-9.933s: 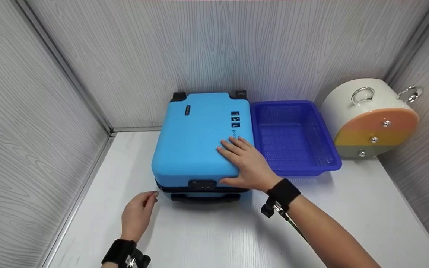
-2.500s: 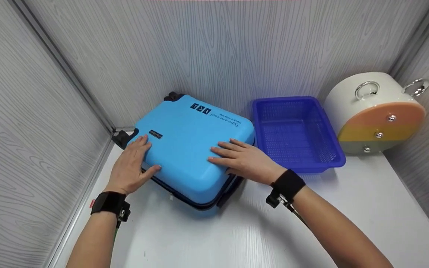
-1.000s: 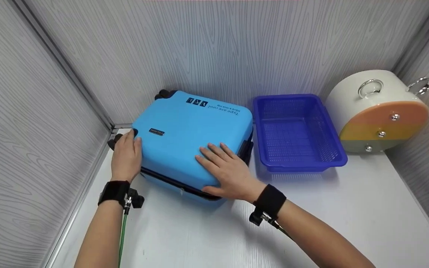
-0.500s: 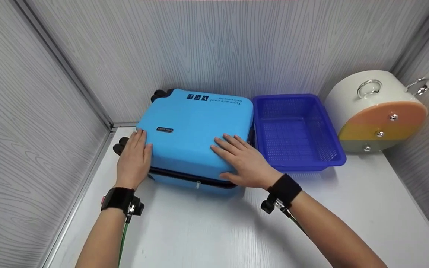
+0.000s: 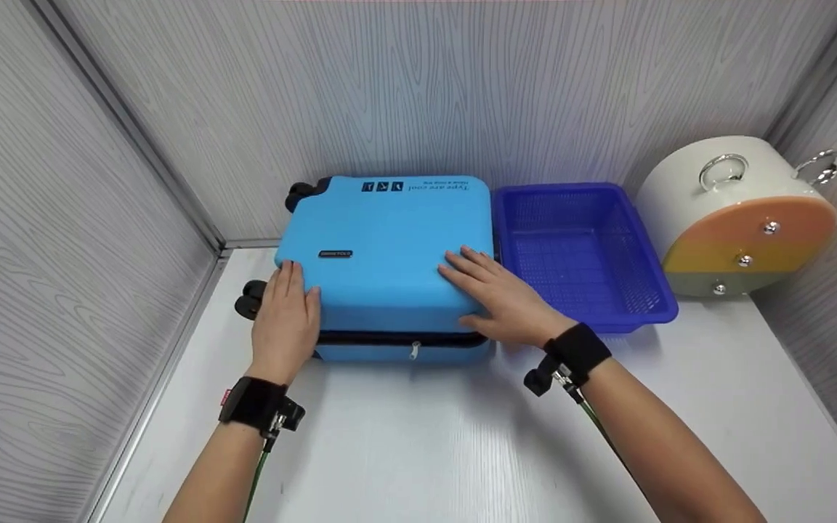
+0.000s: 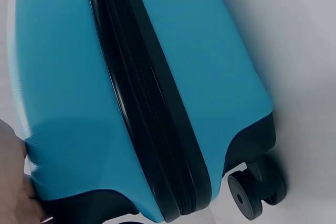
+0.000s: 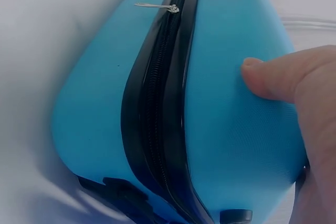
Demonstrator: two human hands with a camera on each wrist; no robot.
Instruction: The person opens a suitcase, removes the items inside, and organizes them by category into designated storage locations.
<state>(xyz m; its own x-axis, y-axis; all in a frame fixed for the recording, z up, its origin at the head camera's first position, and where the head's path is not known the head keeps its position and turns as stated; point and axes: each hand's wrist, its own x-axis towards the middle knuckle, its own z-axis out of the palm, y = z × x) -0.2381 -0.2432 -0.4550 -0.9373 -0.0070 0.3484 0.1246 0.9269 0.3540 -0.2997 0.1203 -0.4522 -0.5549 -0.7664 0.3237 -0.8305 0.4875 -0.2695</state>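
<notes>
A light blue hard-shell suitcase (image 5: pixel 397 232) lies flat on the white table, its long zipped side toward me and its black wheels (image 5: pixel 250 299) to the left. My left hand (image 5: pixel 286 330) rests on its near left corner, fingers straight along the shell. On the near right corner lies my right hand (image 5: pixel 502 298), fingers spread over the top and thumb on the side. A silver zipper pull (image 5: pixel 415 351) hangs from the black zipper on the near side, also plain in the right wrist view. The left wrist view shows a black wheel (image 6: pixel 257 184) under the corner.
A dark blue plastic basket (image 5: pixel 662 312) stands right beside the suitcase. Farther right is a cream round container (image 5: pixel 680 181) with silver ring handles and an orange, yellow and green front. Grey wood-grain walls (image 5: pixel 418 87) close off the back and sides.
The suitcase has turned counter-clockwise, from its handle side facing me to its zipped long side facing me. The left hand has let go of the zipper pull; both hands now lie on the shell.
</notes>
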